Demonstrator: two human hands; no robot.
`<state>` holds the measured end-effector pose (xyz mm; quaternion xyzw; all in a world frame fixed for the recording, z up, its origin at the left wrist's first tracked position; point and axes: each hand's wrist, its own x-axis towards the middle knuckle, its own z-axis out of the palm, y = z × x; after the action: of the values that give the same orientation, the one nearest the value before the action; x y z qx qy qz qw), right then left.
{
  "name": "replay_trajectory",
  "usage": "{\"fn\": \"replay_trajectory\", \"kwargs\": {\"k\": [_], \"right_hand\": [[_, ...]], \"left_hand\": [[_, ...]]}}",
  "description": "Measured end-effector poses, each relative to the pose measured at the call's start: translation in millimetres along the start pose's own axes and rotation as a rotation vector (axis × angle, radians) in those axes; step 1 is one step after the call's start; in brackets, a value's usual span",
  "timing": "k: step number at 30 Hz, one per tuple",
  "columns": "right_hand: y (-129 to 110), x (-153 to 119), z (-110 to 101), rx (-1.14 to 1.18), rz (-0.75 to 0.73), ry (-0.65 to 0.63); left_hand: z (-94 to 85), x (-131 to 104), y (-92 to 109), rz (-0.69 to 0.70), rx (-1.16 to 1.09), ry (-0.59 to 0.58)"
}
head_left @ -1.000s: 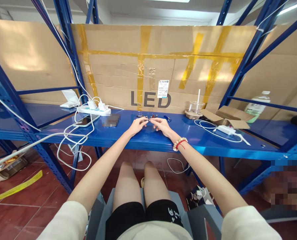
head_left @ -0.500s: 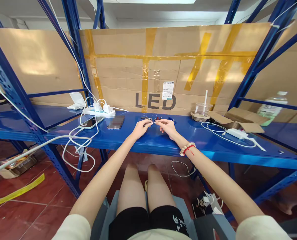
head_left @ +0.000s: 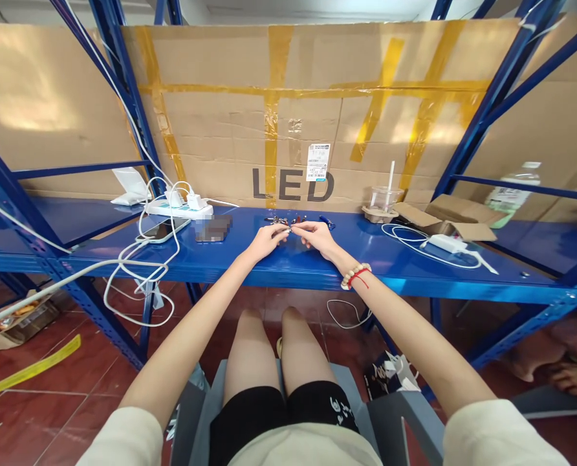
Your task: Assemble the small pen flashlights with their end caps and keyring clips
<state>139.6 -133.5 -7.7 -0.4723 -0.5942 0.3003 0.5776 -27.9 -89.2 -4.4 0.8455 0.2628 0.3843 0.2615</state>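
Note:
My left hand (head_left: 268, 241) and my right hand (head_left: 316, 237) meet fingertip to fingertip over the blue shelf (head_left: 235, 262). Both are closed in a pinch; a tiny item shows between the fingertips, too small to name. Just behind the fingers lie small dark metallic pieces (head_left: 275, 221) and some small red pieces (head_left: 298, 219), partly hidden by my hands. A dark blue item (head_left: 326, 222), its kind unclear, rests beyond my right hand. A beaded bracelet (head_left: 355, 276) with a red string circles my right wrist.
To the left are a power strip (head_left: 179, 210) with chargers, a phone (head_left: 162, 230) and looped white cables. On the right stand a plastic cup (head_left: 383, 199) with a straw, an opened cardboard box (head_left: 456, 213), a white adapter (head_left: 447, 243) and a bottle (head_left: 514, 191). Cardboard (head_left: 211, 142) walls the back.
The camera view has shifted, so the scene sits higher and slightly left. My hands have come closer together, and their fingertips now meet.

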Motion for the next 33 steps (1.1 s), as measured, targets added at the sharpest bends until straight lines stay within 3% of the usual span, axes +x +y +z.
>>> {"fn": "replay_trajectory", "kwargs": {"k": [4,10,22,30,33], "right_hand": [[-0.8,-1.0,0.1,-0.004,0.044,-0.059],[-2.5,-1.6,-1.4,0.06,0.121,-0.036],[3.0,-4.8,1.1,-0.024,-0.01,-0.087],[1.8,-3.5,-0.5,-0.04,0.017,-0.061],[2.3,-2.4,-0.9,-0.016,0.025,-0.06]], "left_hand": [[-0.4,0.6,-0.1,0.005,0.062,-0.024],[0.6,-2.0,0.9,0.054,0.081,0.005],[0.4,-0.8,-1.0,0.001,0.038,-0.057],[-0.4,-1.7,-2.4,0.043,0.201,-0.026],[0.8,-1.3,-2.6,0.034,0.168,-0.034]]}}
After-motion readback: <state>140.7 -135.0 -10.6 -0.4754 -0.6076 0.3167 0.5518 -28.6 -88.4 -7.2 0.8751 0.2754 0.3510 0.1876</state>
